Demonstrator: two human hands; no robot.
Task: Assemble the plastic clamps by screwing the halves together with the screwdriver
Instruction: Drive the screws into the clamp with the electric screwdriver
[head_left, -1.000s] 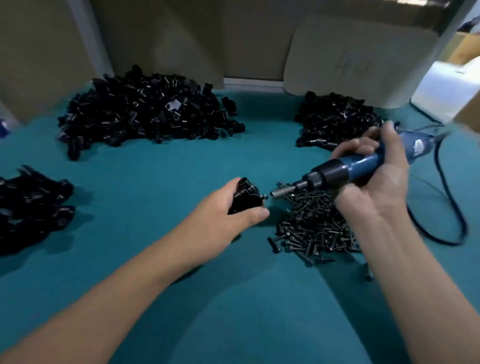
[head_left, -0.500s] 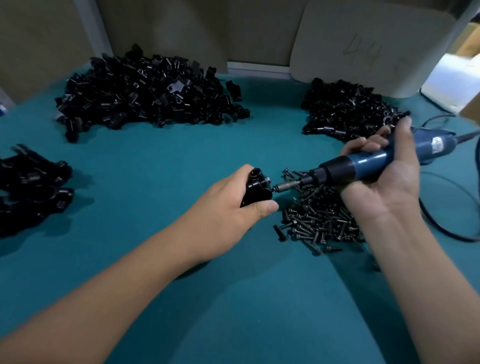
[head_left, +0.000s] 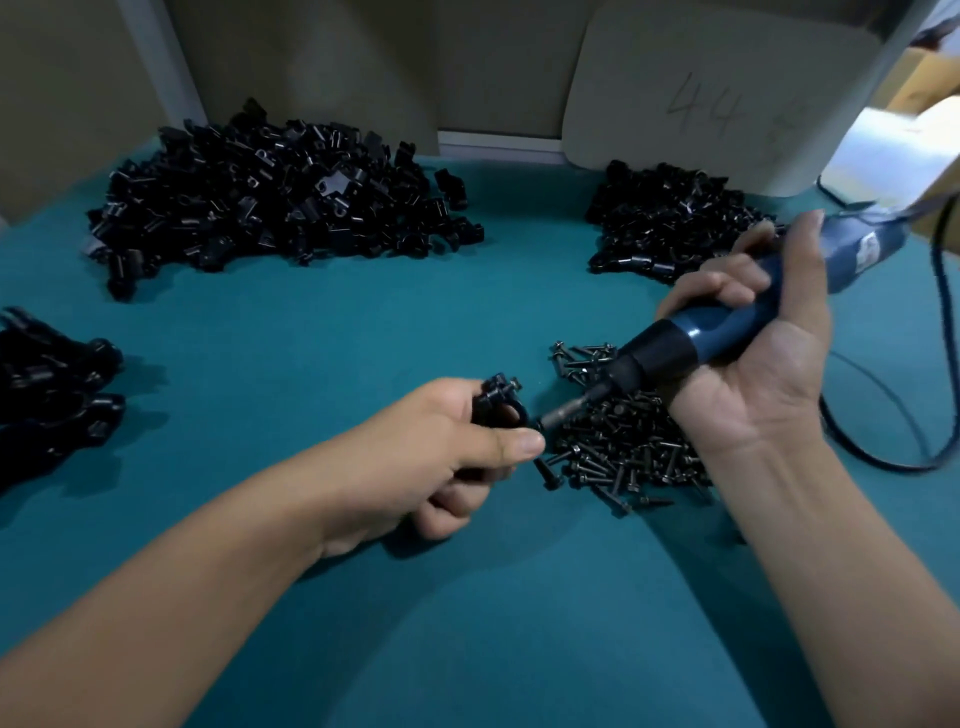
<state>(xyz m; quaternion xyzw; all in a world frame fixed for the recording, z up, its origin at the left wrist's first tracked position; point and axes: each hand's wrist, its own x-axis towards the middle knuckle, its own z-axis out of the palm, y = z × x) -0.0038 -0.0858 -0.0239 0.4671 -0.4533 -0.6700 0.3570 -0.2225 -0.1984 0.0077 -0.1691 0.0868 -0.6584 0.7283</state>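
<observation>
Glossy black plastic clamp (head_left: 500, 404), matt teal cloth table (head_left: 363, 332), metal screws (head_left: 623, 452).

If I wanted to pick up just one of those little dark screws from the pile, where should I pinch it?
Probably the loose dark metal screw at the pile's near left edge, beside the left hand. Pinch its thin shank from above, fingers on either side: it lies flat and apart on the teal mat, and its wider head would stop your fingers sliding off that end.

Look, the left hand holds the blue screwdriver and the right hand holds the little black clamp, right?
Not quite, the hands are swapped. In the head view the right hand holds the blue screwdriver, and the left hand holds the little black clamp.
</observation>
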